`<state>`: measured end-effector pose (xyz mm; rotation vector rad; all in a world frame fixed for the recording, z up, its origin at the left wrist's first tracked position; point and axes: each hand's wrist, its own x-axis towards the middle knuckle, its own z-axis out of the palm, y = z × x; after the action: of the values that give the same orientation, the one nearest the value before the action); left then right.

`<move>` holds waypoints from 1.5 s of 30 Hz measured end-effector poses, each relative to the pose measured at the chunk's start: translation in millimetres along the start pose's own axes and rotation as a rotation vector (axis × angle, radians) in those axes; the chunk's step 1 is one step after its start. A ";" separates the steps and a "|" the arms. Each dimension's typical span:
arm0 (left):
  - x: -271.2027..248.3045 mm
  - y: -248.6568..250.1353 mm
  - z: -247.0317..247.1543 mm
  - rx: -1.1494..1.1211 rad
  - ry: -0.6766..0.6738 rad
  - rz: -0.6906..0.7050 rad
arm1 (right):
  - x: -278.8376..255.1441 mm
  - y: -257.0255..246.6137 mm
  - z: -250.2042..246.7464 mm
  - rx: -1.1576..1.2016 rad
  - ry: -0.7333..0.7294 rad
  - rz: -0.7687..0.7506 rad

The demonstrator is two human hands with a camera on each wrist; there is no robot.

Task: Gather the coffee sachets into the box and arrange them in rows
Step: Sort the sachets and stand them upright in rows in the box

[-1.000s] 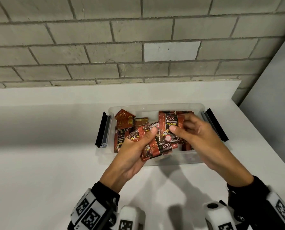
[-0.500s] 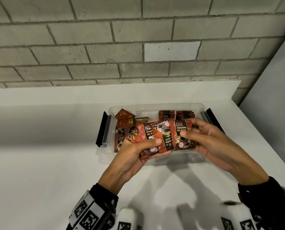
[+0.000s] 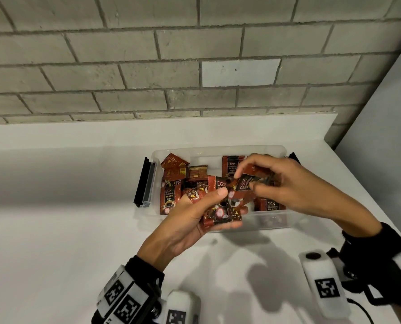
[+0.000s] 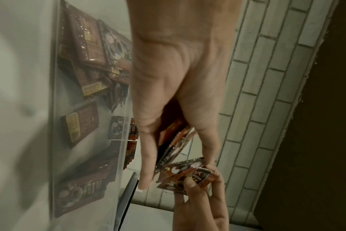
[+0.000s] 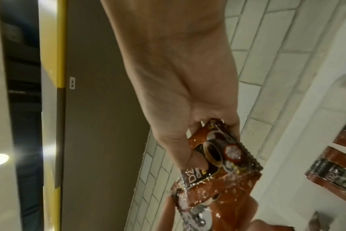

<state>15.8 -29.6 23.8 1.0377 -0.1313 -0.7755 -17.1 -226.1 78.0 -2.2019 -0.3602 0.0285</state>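
A clear plastic box with black side latches sits on the white counter, holding red-and-black coffee sachets, some stacked at the right, some loose at the left. My left hand grips a fanned bunch of sachets over the box's near wall. My right hand pinches one sachet between thumb and fingers, just above that bunch. In the left wrist view the bunch sits between the fingers, the single sachet below it. The right wrist view shows the pinched sachet.
A white upstand and a grey brick wall run behind the box. A grey panel closes the right side. The box's black latches stick out at both ends. White counter stretches to the left and front.
One second ago my right hand held a sachet upright over the bunch, then laid it flat against it. Now it has lifted one sachet up and right, tilted.
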 end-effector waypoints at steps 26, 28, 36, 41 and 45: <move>5.2 -2.5 9.9 -0.185 0.121 0.042 | -2.9 27.2 28.5 0.694 0.261 0.438; 3.5 -0.5 8.9 -0.258 0.117 0.018 | -2.2 28.9 24.4 0.703 0.277 0.463; 3.6 0.6 4.2 -0.166 0.097 0.041 | -2.2 31.3 26.1 0.776 0.249 0.494; 4.9 0.3 1.6 -0.115 0.105 0.061 | -2.0 37.7 23.1 0.791 0.314 0.507; 4.0 1.7 -1.4 -0.108 0.080 0.055 | -3.5 41.4 16.0 0.777 0.342 0.485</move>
<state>20.2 -30.6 23.4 0.9574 -0.0490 -0.6829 -12.6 -238.4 35.4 -1.4354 0.3398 0.0461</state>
